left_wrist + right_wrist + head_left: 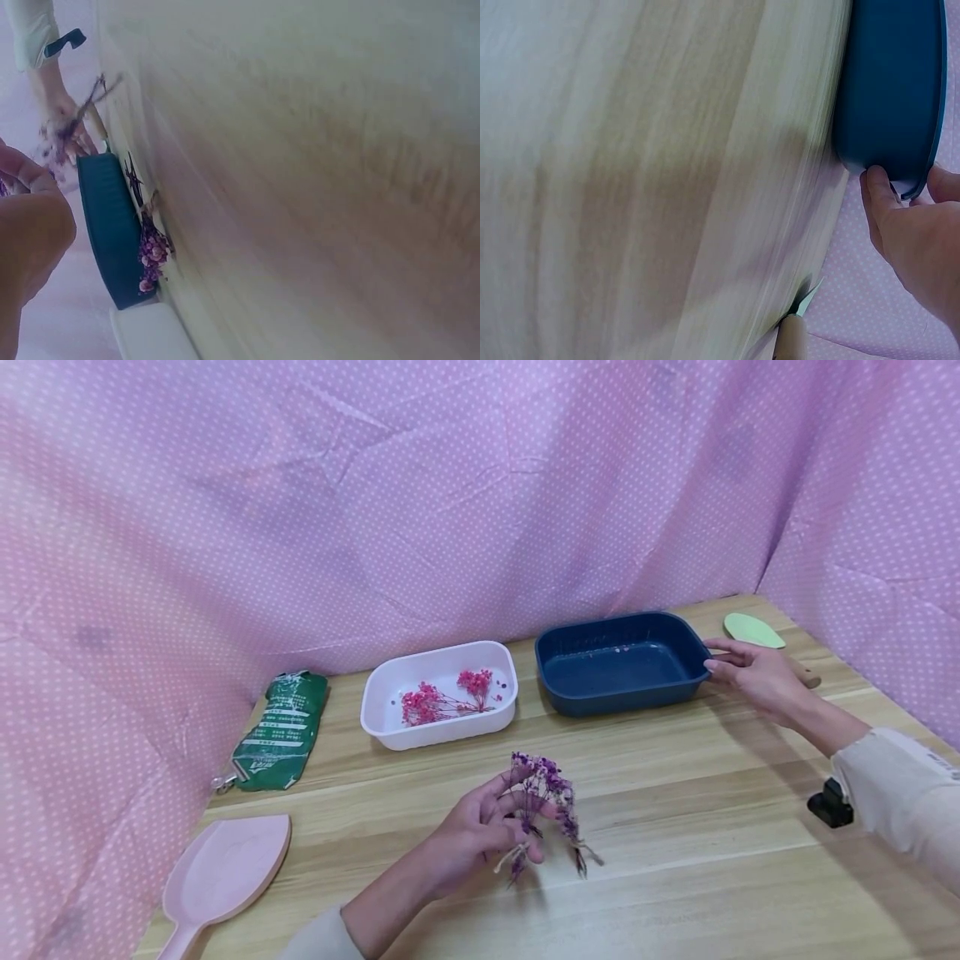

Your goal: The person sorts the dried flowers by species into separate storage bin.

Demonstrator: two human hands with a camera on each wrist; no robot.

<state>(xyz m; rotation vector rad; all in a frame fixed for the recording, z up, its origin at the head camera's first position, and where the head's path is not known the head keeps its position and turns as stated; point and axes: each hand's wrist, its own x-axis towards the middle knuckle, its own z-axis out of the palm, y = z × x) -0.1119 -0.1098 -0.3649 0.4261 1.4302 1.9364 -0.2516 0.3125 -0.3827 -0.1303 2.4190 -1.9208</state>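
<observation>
My left hand holds two small bunches of dried purple flowers over the table's front middle, their twine-tied stems pointing down. In the left wrist view one bunch hangs heads down, overlapping the tub; part of the hand shows at the left edge. At the right end of a dark blue rectangular tub, my right hand grips the wall, with thumb by the rim and fingers lower on the outside. A few small petals lie inside that tub.
Left of the blue tub stands a white tub with pink dried flowers. A green printed bag and a pink scoop lie at the left. Behind my right hand is a light-green shovel with a wooden handle. Pink dotted cloth hangs behind.
</observation>
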